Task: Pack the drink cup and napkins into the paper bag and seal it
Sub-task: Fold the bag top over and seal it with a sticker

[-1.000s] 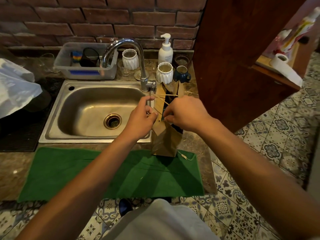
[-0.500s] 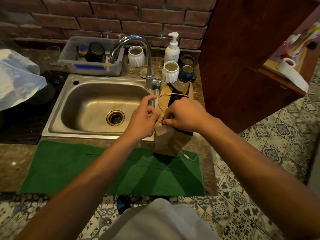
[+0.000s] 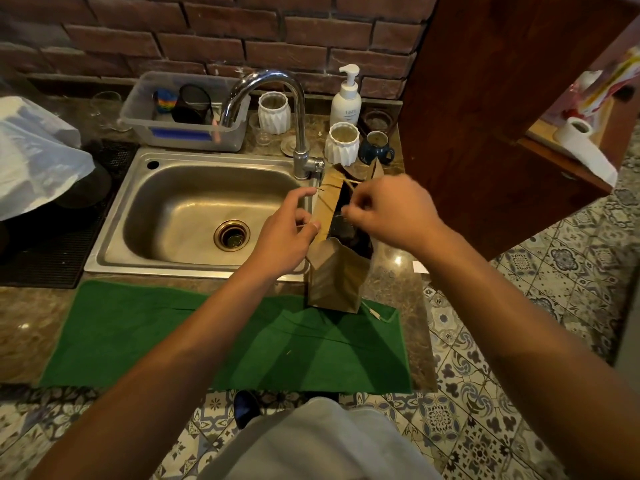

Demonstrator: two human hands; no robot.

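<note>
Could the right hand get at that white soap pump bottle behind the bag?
Probably yes. The right hand is busy pinching the bag's twine handle, but the pump bottle stands just beyond, with only low cups between.

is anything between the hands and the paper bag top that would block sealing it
Nothing visible does. The left hand and right hand are already at the open mouth of the paper bag, each pinching a twine handle.
</note>
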